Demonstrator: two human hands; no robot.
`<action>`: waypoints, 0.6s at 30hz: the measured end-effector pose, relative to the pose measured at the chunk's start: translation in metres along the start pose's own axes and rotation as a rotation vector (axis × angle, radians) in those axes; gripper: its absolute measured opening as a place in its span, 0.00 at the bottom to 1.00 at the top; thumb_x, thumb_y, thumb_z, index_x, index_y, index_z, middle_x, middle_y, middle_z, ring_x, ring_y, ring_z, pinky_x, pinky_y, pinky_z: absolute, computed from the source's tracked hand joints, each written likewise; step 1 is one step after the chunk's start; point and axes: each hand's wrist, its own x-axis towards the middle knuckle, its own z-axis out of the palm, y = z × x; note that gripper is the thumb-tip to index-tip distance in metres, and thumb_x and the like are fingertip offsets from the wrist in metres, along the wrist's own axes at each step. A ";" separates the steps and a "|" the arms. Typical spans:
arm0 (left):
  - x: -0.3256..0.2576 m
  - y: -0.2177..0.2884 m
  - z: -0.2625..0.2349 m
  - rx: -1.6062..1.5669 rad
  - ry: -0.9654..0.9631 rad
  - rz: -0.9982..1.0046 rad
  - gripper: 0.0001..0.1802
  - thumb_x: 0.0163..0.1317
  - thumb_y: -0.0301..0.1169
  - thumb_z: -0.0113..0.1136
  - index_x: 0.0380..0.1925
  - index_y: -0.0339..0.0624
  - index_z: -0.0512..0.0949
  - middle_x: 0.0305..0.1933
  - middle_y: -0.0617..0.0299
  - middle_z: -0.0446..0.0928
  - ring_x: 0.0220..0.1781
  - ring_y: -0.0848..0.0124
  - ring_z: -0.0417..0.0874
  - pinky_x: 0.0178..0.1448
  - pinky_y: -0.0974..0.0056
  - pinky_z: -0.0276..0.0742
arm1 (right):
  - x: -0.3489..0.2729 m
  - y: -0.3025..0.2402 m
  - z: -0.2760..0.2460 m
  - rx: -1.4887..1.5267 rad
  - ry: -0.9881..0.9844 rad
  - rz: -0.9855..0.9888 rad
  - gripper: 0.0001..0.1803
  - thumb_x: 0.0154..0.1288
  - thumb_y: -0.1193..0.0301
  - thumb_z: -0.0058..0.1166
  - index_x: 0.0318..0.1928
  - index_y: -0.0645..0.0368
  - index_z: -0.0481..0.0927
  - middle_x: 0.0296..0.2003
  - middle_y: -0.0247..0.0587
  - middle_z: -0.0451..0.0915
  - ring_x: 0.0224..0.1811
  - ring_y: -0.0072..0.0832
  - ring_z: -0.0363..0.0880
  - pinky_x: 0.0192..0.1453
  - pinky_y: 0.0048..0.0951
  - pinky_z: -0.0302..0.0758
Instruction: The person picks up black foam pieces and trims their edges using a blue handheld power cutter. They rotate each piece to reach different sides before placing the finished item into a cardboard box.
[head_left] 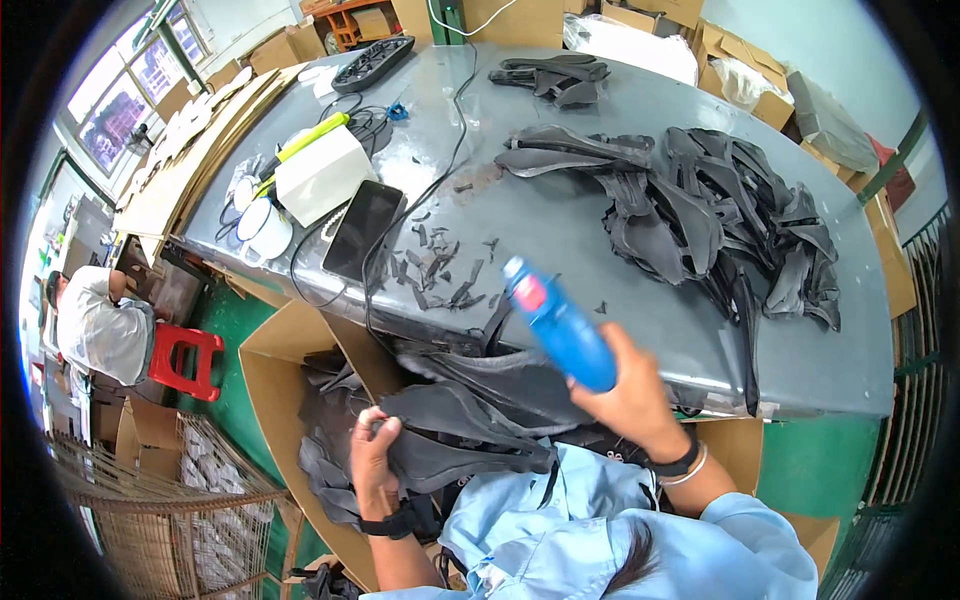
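Below the table edge (640, 375), the right hand (625, 395) is closed fully around the rear end of a blue heat gun (558, 325). The gun's long axis runs diagonally; its nozzle points up and left, away from the palm. The left hand (372, 455) is clamped on a black rubber piece (470, 440), fingers curled over its left end, above an open cardboard box (270, 385).

Blue heat gun (558, 325) raised; black saddle cover (455, 440) gripped.
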 end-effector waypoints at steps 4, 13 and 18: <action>-0.001 0.039 0.028 -0.131 -0.139 0.044 0.08 0.56 0.26 0.62 0.35 0.43 0.74 0.38 0.66 0.77 0.39 0.76 0.76 0.47 0.71 0.72 | 0.035 0.009 -0.031 0.213 0.298 0.136 0.22 0.46 0.71 0.63 0.42 0.62 0.71 0.30 0.44 0.79 0.31 0.29 0.78 0.38 0.29 0.74; 0.016 0.051 0.088 0.132 -0.345 0.158 0.04 0.61 0.27 0.59 0.30 0.41 0.73 0.29 0.75 0.66 0.33 0.85 0.63 0.38 0.77 0.58 | 0.019 0.011 -0.029 0.355 0.224 0.176 0.27 0.48 0.69 0.68 0.46 0.64 0.70 0.35 0.40 0.82 0.34 0.25 0.81 0.40 0.27 0.77; 0.024 0.047 0.114 0.153 -0.412 0.180 0.03 0.61 0.27 0.58 0.33 0.41 0.74 0.29 0.76 0.67 0.32 0.86 0.64 0.38 0.79 0.57 | 0.029 0.015 -0.008 0.045 -0.095 0.123 0.27 0.48 0.63 0.64 0.46 0.60 0.69 0.31 0.57 0.79 0.38 0.55 0.78 0.41 0.44 0.73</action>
